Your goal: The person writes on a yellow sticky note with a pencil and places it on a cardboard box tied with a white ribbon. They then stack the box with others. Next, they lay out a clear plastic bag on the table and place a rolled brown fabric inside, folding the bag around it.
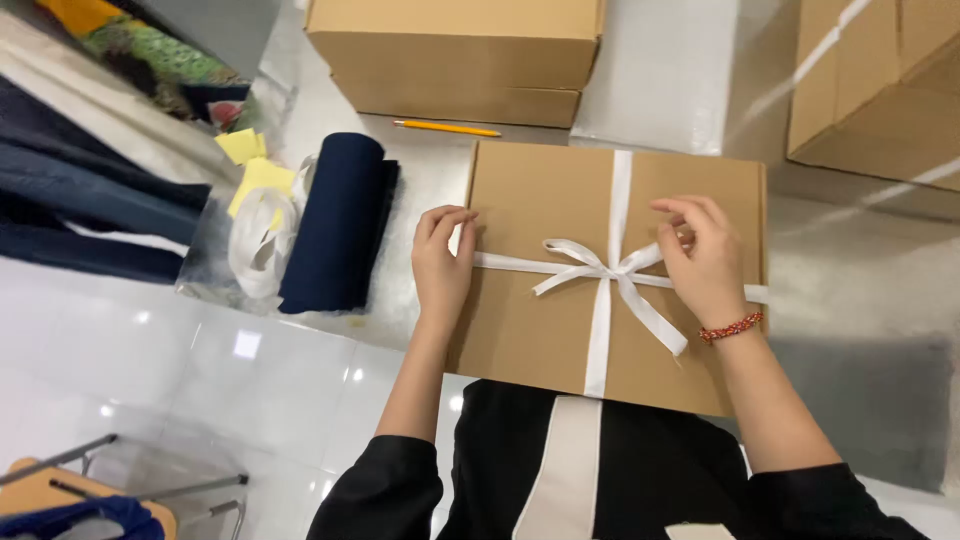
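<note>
Resting flat with fingers loose on the near-left edge of the brown cardboard box (530, 300) on the counter (860, 270), the left hand (442, 268) steadies it while the right hand (700, 258) pinches the white ribbon (600, 275) beside its bow, a navy fabric roll (338, 222) lying left.

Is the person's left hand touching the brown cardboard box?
Touching. The head view shows the left hand lying flat on the box, fingers at its left edge.
</note>
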